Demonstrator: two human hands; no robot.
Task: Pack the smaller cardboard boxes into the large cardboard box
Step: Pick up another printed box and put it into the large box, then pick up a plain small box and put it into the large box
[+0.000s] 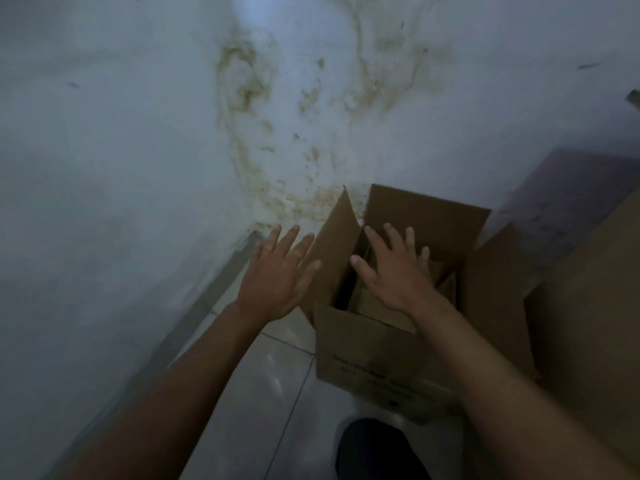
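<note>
Two splayed, empty hands (273, 275) (394, 271) over large cardboard box (367, 355); tiled floor (263, 386); stained wall (138, 133).

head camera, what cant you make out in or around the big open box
- Contents of the large box: the right hand and dim light cover them; cardboard shapes show inside, number unclear.
- Print on the box front: blurred, unreadable.
- Second cardboard box on the right: cut off by the frame edge.
- Dark shape at the bottom: cut off, unclear.
- Left hand: motion-blurred, spread open beside the left flap; touching it or not cannot be told.
</note>
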